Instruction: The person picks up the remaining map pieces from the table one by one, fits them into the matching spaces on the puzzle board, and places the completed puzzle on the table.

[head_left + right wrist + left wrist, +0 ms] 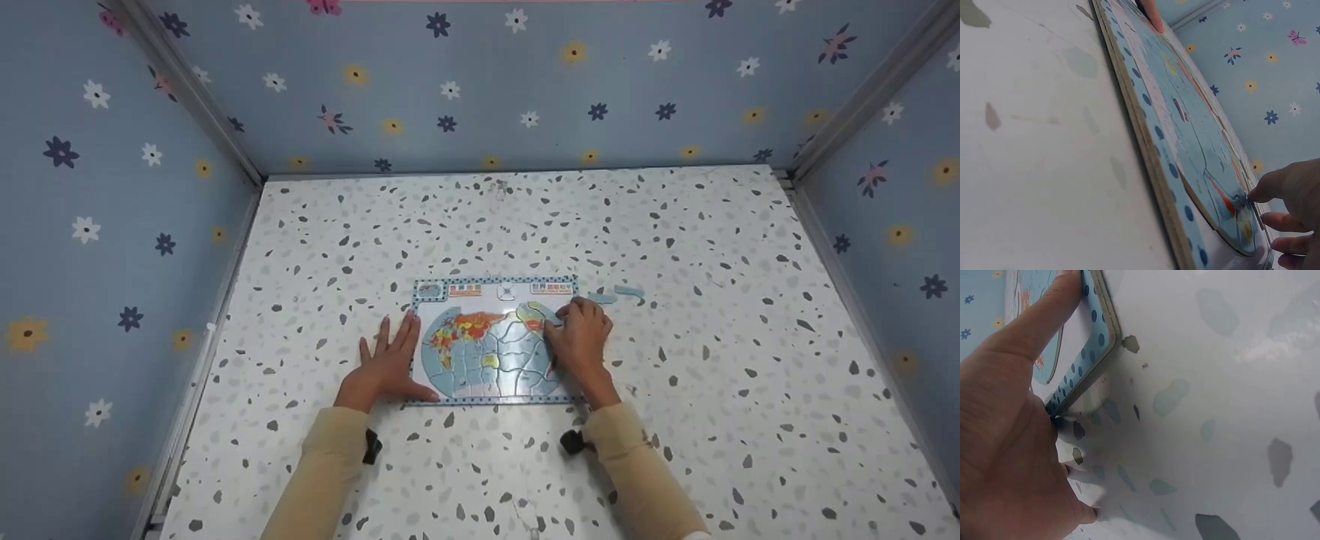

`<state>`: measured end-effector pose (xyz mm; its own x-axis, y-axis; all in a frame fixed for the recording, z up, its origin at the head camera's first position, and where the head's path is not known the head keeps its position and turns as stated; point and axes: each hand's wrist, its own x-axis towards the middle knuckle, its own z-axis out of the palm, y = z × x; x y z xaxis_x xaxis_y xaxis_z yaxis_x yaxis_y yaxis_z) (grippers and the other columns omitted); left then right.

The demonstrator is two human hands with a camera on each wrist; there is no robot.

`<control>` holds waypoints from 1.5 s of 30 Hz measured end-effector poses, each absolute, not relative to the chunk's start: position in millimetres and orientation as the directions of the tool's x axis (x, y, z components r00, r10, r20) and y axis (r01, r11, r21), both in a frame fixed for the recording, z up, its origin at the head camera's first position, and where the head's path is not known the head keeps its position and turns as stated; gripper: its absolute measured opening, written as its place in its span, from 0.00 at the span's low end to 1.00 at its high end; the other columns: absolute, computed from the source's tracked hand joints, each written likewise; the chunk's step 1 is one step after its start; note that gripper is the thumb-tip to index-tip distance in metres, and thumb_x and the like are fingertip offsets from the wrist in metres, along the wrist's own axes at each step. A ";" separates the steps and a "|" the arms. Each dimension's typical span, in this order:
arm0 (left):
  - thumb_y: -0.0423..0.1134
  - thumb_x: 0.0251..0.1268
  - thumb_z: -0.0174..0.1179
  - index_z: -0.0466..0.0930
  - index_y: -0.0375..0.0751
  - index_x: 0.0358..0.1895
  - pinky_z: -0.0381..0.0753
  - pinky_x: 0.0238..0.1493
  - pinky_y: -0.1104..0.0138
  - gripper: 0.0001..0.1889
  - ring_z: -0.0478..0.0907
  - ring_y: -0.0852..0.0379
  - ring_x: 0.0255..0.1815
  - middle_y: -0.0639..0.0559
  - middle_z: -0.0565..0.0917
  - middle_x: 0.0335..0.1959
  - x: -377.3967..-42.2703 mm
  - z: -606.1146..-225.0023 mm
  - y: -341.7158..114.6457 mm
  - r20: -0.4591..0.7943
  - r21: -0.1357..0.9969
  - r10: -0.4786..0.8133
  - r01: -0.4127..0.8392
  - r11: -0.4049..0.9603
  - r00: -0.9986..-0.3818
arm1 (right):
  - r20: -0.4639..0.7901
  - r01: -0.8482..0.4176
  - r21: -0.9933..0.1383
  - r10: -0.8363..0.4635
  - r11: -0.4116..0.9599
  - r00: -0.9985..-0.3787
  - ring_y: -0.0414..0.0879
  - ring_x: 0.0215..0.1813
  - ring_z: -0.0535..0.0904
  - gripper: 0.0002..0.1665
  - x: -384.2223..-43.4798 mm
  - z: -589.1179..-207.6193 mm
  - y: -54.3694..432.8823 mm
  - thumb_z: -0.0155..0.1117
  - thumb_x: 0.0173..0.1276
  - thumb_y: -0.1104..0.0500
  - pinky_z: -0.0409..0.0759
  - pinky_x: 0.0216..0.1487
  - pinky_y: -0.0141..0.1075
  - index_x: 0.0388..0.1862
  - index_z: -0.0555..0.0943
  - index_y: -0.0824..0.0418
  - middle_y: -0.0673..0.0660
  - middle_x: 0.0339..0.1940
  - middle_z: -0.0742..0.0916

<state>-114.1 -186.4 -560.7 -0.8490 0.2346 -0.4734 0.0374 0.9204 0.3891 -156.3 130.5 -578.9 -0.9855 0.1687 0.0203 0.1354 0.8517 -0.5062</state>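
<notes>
A world map jigsaw puzzle [480, 345] lies flat with a blue dotted border, its oval mostly filled with light blue, orange and yellow pieces. My left hand [386, 371] spreads over its left edge, thumb along the lower border and fingers by the left side. In the left wrist view the thumb [1044, 312] rests on the board's corner. At the oval's upper right, my right hand [581, 337] pinches a light blue puzzle piece [550, 309] between thumb and bent fingers, low over the board. The right palm hides part of the right border.
Two loose light blue pieces [628, 291] lie just beyond the board's upper right corner. The speckled white table [480, 232] is bounded by blue flowered panels [480, 90] at the back and both sides.
</notes>
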 end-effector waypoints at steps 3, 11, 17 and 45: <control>0.71 0.31 0.71 0.29 0.48 0.77 0.25 0.67 0.33 0.74 0.18 0.40 0.76 0.51 0.27 0.79 -114.3 -561.1 -186.7 -0.476 0.394 0.236 0.035 0.919 -0.847 | 0.002 0.142 -0.514 0.167 0.846 -0.986 0.55 0.67 0.63 0.15 -156.1 -579.0 130.1 0.66 0.63 0.52 0.52 0.71 0.52 0.42 0.80 0.61 0.59 0.61 0.74; 0.71 0.32 0.71 0.29 0.48 0.77 0.25 0.67 0.33 0.74 0.18 0.39 0.76 0.51 0.26 0.78 -115.0 -561.4 -186.3 -0.482 0.385 0.234 0.037 0.922 -0.844 | -0.003 0.128 -0.533 0.150 0.836 -0.989 0.56 0.69 0.61 0.14 -155.3 -578.3 132.3 0.66 0.64 0.52 0.51 0.70 0.54 0.42 0.80 0.60 0.59 0.63 0.73; 0.71 0.31 0.71 0.28 0.49 0.77 0.24 0.67 0.33 0.74 0.18 0.39 0.76 0.52 0.26 0.78 -114.6 -561.8 -186.3 -0.484 0.385 0.234 0.035 0.922 -0.843 | 0.006 0.097 -0.540 0.119 0.836 -0.993 0.58 0.70 0.60 0.09 -153.1 -578.8 135.2 0.64 0.66 0.55 0.52 0.69 0.56 0.42 0.81 0.59 0.60 0.65 0.72; 0.69 0.33 0.72 0.27 0.50 0.77 0.23 0.68 0.34 0.73 0.18 0.40 0.76 0.52 0.26 0.78 -114.3 -556.5 -184.9 -0.495 0.384 0.226 0.022 0.923 -0.839 | 0.053 -0.023 -0.548 0.007 0.836 -0.999 0.57 0.70 0.57 0.24 -146.4 -583.0 140.4 0.53 0.64 0.69 0.53 0.70 0.55 0.55 0.82 0.50 0.60 0.65 0.71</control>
